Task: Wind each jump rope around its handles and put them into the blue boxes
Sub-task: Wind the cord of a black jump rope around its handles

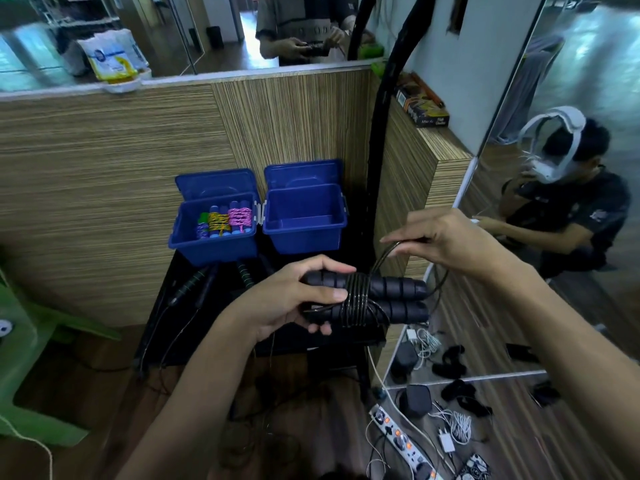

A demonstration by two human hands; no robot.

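At centre frame the left hand (294,299) grips a pair of black handles (391,299), their long axis running left to right. The right hand (446,242), up and to the right, pinches the black rope (384,258), which rises from coils wound around the handles' middle. Above, at frame centre, two open blue boxes: the left box (213,245) holds wound ropes, the right box (304,237) looks empty. Unwound green-handled ropes (194,282) lie between hands and boxes
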